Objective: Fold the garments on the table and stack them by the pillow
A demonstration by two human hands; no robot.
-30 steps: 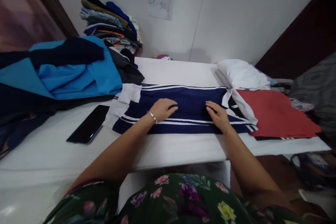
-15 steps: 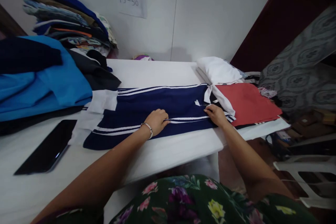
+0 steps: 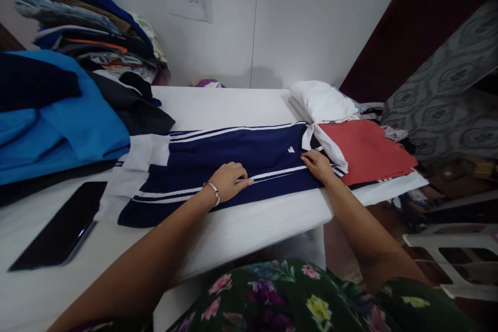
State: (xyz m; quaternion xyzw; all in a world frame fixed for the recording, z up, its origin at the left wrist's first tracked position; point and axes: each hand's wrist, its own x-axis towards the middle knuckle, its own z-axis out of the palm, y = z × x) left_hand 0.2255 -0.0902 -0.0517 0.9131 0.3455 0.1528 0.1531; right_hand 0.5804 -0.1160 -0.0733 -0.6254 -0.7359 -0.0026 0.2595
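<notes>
A navy jacket [image 3: 202,158] with white stripes lies folded lengthwise on the table, its white cuffs or hem band [image 3: 150,151] to the left and its white collar [image 3: 337,153] to the right. My left hand [image 3: 226,182], with a bracelet at the wrist, rests on the middle of the jacket. Its fingers are curled, and thumb and fingers close on the cloth by the lower white stripe. Near the collar my right hand [image 3: 318,166] pinches the jacket's cloth between thumb and fingertips. A small white logo [image 3: 291,149] shows just left of that hand.
A black phone [image 3: 58,228] lies at the left front. Blue clothing [image 3: 66,114] and a stack of folded clothes [image 3: 89,26] stand behind it. A red garment [image 3: 369,150] and a white folded bundle [image 3: 324,101] lie at the right. A white plastic chair [image 3: 459,257] stands beyond the table edge.
The view has shifted slightly, so most things sit a little further left. Both hands stay at about the same places on the jacket; the right fingertips have moved slightly at the collar.
</notes>
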